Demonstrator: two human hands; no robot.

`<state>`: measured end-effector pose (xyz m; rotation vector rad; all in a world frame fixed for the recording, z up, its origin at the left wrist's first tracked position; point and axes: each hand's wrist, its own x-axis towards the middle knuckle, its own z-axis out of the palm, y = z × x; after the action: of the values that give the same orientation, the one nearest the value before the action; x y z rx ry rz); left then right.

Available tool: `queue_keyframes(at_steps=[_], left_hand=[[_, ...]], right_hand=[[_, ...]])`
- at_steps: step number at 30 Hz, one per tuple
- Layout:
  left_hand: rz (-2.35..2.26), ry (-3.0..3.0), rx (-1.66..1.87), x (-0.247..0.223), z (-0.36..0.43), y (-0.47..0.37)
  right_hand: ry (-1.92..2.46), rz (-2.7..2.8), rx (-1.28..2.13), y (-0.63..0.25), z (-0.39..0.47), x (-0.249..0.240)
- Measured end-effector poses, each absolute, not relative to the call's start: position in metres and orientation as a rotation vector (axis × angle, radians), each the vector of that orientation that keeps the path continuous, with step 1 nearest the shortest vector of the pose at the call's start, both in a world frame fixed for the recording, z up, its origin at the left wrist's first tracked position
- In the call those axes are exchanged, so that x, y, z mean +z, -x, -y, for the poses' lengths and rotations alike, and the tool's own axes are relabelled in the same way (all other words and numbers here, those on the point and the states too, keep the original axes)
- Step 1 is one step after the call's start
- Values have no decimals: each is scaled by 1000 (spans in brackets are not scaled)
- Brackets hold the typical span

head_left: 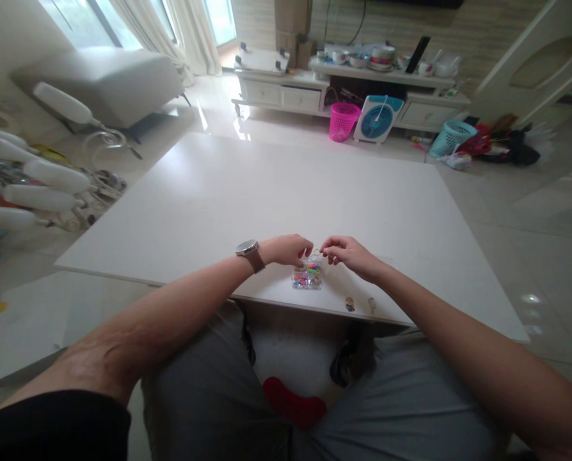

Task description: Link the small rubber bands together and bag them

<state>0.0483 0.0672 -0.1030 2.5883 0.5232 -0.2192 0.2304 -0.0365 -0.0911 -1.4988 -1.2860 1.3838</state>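
A small clear plastic box (pixel 307 287) with compartments lies near the table's front edge, with colourful bits and metal rings in it. My left hand (pixel 288 248) is over its upper left corner, fingers bent and apart, the thumb at the compartment with rings. Just beyond the box, my right hand (pixel 347 254) pinches a thin pale ring (pixel 316 252) at its fingertips; the exact grip is too small to make out. Right of the box lie a yellow and blue Minion charm (pixel 349 304) and a small metal key ring piece (pixel 372 305).
The white table (pixel 286 186) stretches away ahead of me. Beyond it stand a pink basket (pixel 343 121), a blue fan (pixel 378 120) and a low cabinet (pixel 281 96) with dishes. White-padded chair parts (pixel 41 192) are at the left.
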Motion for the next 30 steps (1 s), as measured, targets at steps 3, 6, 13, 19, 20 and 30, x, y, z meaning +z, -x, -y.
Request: queue_keyframes(at_steps=[3, 6, 13, 19, 20, 30], left_hand=[[-537, -2591, -230, -104, -66, -50], [-493, -2568, -221, -102, -67, -50], [-432, -2513, -193, -98, -73, -46], [-391, -2534, -144, -103, -74, -49], [-390, -2539, -138, -104, -74, -49], [-403, -2590, -87, -101, -71, -49]], right_hand=[[1500, 1301, 1381, -230, 37, -90], [1505, 1301, 1378, -229, 37, -89], [1517, 1296, 1390, -230, 37, -89], [1513, 1318, 1386, -230, 37, -90], [1513, 1328, 1384, -230, 37, -90], [1522, 1360, 1386, -230, 38, -89]])
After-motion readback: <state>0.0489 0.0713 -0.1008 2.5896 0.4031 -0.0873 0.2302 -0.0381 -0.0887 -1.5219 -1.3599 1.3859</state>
